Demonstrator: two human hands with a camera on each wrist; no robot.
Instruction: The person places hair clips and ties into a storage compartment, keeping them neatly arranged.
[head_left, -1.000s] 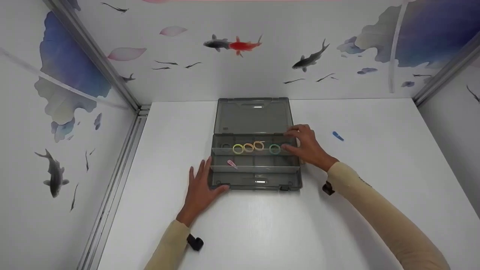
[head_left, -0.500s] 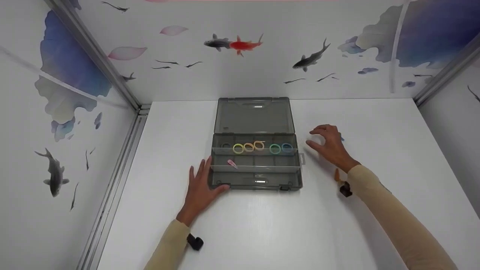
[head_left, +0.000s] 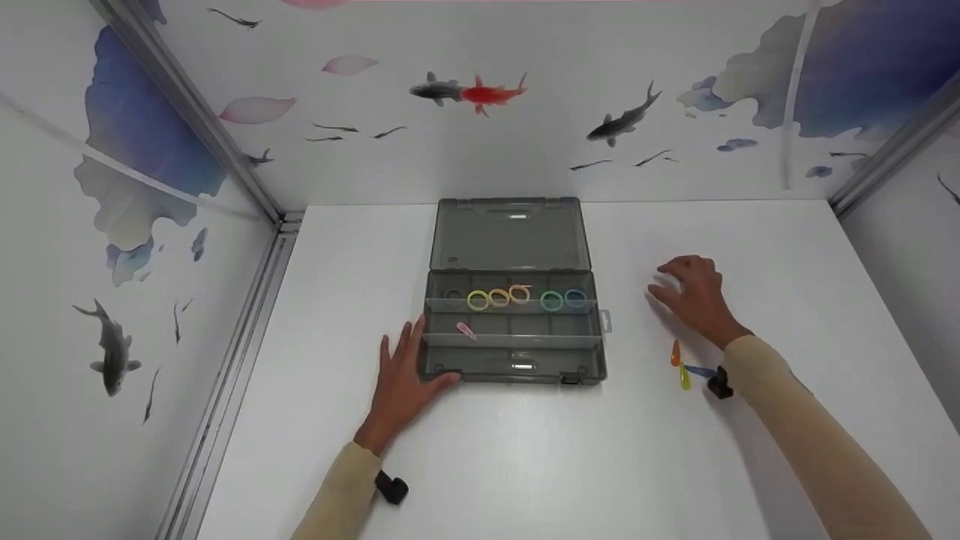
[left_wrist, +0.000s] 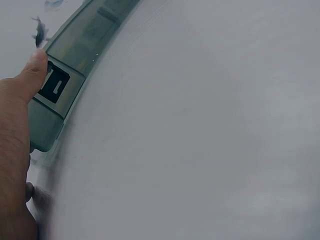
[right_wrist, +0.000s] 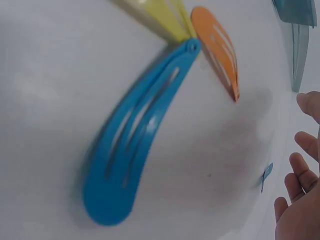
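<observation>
The left hand is lying flat, fingers spread, against the organizer box corner. Rightward, the right hand is hovering with fingers loosely apart over a small blue hair clip lying on the tabletop just beyond its fingertips.

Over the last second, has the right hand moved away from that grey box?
Yes. The right hand has moved right, off the box, and is now over the bare table near a small blue clip. The box has stayed put.
</observation>
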